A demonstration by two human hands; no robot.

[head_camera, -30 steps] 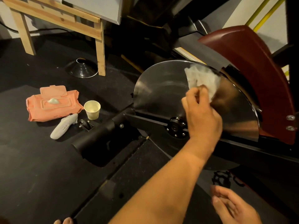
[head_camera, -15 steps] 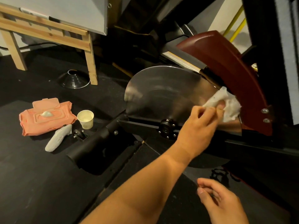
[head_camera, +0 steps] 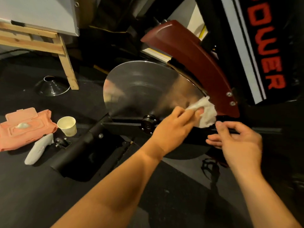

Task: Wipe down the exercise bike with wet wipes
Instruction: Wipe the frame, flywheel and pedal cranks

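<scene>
Currently, working outward from the camera, two bare forearms enter from 6 o'clock and 5 o'clock. The left hand has its fingers curled round a bunched white wet wipe and presses it to the machine. The right hand hangs just below the wipe at 4 o'clock, fingers loosely bent and holding nothing. I cannot tell whether its thumb touches the black frame bar beneath.

The exercise bike fills the centre and right of my view, front end toward 9 o'clock. The wipe sits at the 4 o'clock rim of the steel flywheel, where the disc meets the lower end of the dark red guard.

Progress, as I judge it: the flywheel face is bright and reflective, with faint smears at its 9 o'clock edge, so this disc appears largely covered. The wipe shows small dark specks, suggesting it is picking up dirt. The guard, the hub, the front stabiliser tube and the lettered upright at 2 o'clock show no sign either way. I would count most of the bike as outstanding.

On the dark floor at 9 o'clock lie an orange wipes pack with its lid open, a paper cup and a crumpled white wad, possibly a spent wipe. Farther off at 10 o'clock stand a black cone and a wooden leg.
</scene>
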